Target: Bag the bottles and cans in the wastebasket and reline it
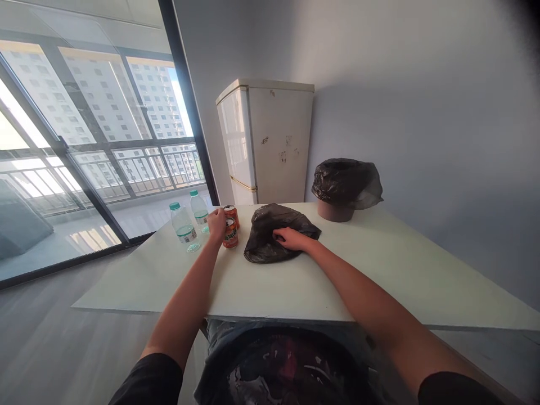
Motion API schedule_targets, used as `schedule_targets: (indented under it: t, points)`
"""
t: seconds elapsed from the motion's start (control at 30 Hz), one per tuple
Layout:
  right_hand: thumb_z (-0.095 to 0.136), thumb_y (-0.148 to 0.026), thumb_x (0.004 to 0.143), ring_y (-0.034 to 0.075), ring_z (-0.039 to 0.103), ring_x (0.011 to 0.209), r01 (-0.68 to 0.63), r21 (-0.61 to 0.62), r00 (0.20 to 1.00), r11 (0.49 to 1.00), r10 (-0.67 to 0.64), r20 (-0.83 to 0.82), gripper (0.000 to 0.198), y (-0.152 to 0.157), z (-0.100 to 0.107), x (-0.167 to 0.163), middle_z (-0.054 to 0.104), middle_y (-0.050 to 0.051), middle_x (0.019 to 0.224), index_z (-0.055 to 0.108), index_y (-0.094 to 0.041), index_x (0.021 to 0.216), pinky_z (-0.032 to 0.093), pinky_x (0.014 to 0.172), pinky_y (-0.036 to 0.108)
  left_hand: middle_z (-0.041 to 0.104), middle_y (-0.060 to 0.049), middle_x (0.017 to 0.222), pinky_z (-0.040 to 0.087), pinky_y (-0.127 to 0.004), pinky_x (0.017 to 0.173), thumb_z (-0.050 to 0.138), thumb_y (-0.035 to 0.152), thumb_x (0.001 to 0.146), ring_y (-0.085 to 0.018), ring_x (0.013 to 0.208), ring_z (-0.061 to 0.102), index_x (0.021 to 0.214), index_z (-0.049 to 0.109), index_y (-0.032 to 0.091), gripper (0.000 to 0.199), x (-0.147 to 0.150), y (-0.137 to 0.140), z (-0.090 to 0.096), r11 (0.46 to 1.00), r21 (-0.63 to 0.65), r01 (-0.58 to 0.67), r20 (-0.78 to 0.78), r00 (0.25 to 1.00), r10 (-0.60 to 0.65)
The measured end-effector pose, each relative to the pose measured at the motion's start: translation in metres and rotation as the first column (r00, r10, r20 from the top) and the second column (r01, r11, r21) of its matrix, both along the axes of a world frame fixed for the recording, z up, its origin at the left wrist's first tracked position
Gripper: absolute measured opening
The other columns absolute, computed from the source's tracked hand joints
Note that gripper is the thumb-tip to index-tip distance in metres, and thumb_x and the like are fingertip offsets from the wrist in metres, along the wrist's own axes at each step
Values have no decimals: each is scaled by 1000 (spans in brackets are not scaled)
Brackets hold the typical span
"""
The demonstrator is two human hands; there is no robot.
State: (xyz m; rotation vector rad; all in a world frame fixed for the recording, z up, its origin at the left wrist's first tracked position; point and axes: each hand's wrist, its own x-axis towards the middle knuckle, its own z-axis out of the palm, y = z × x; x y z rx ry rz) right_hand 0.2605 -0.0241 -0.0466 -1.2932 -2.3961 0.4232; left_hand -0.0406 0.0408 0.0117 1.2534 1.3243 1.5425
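Note:
My left hand (pixel 217 224) is curled closed at the left of two orange drink cans, a near can (pixel 230 235) and a far can (pixel 234 214). Its fingertips are partly hidden, and whether it grips a can I cannot tell. Left of that hand stand two clear bottles with green caps, a nearer bottle (pixel 183 228) and a farther bottle (pixel 199 211). A black plastic bag (pixel 270 256) lies crumpled with its mouth spread toward me. My right hand (pixel 290 238) is at its right side, fingers curled on the plastic.
Behind the bag to the right, a brownish bin (pixel 335 211) lined with another black bag (pixel 346 179) stands on the pale table (pixel 405 275). A white refrigerator (pixel 278 140) is beyond the table's far edge. Glass sliding doors (pixel 126 208) are at the left, a wall at the right.

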Motion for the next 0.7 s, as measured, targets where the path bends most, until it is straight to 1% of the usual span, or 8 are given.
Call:
schedule_targets:
  t: [0.13,0.27,0.37,0.47,0.57,0.63,0.7]
  points:
    - [56,-10,90,14,54,71,4,-9,1000,1000,-3,2,17,0,1,0,68,3,86,69,-16,99,34,66,24,62,-7,61,46,-30,60,61,38,88,-23,67,64,73,61,19,24,-7,-3,6,995,15,-104,-82,991,104]
    - [56,-10,90,14,53,71,-2,-11,1000,1000,2,-2,18,0,1,0,67,2,84,69,-17,101,34,66,25,62,-9,61,47,-32,66,62,36,87,-27,75,66,68,58,20,25,-10,-6,10,985,45,-168,-194,965,174]
    - [56,-9,90,14,54,71,-4,-8,1000,1000,4,-4,20,0,1,-1,69,3,87,70,-16,102,34,67,25,65,-11,66,47,-34,72,63,34,86,-30,83,67,68,58,21,23,-9,-7,12,971,79,-224,-291,927,237]
    - [55,-8,90,14,55,73,-3,-3,1000,1000,3,-2,21,0,1,-1,70,4,90,70,-16,102,35,68,24,68,-12,74,46,-38,81,65,33,84,-33,92,67,71,58,22,18,-7,-9,15,951,129,-282,-382,871,310]
    - [55,-9,90,14,56,73,1,-1,1000,1000,-1,5,20,-2,3,-1,70,4,90,70,-17,102,36,68,24,68,-13,81,44,-44,90,64,31,85,-35,98,65,73,57,23,17,-5,-14,18,934,181,-309,-448,819,358]
    - [57,-9,90,14,57,73,7,-1,1000,1000,-7,14,20,-3,4,-1,70,3,88,71,-18,101,36,68,24,69,-12,85,42,-46,96,60,29,89,-34,100,63,77,56,23,15,-2,-20,21,919,248,-306,-476,788,391]
    - [59,-10,89,15,58,74,33,2,999,999,-33,25,18,-5,7,-2,71,3,87,72,-19,99,36,67,24,69,-11,91,40,-46,101,55,26,94,-32,104,61,82,57,23,12,2,-28,25,881,387,-273,-484,753,445]
